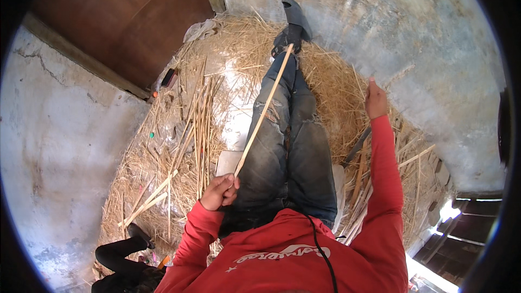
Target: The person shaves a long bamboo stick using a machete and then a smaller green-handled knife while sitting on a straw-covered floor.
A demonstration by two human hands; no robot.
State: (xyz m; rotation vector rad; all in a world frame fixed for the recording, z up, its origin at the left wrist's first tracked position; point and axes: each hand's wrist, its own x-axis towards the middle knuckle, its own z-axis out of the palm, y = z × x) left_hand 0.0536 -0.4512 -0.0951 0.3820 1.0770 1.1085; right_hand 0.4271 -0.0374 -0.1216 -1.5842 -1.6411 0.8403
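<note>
L hand (220, 191) pinches long thin pale cane strip (263, 113); R hand (375, 100) raised, grip unclear. Keep strip taut, straight along legs.

the sweater sleeves (388, 173) are bright red, with white lettering across the chest. the jeans (296, 146) are faded dark blue-grey, worn pale at the knees. the shoes (293, 24) are dark grey. the bamboo strip (263, 114) is pale yellow-tan. the straw (163, 173) on the floor is golden yellow. the wall (380, 16) is mottled grey-white, and the door (125, 16) is reddish brown.
</note>
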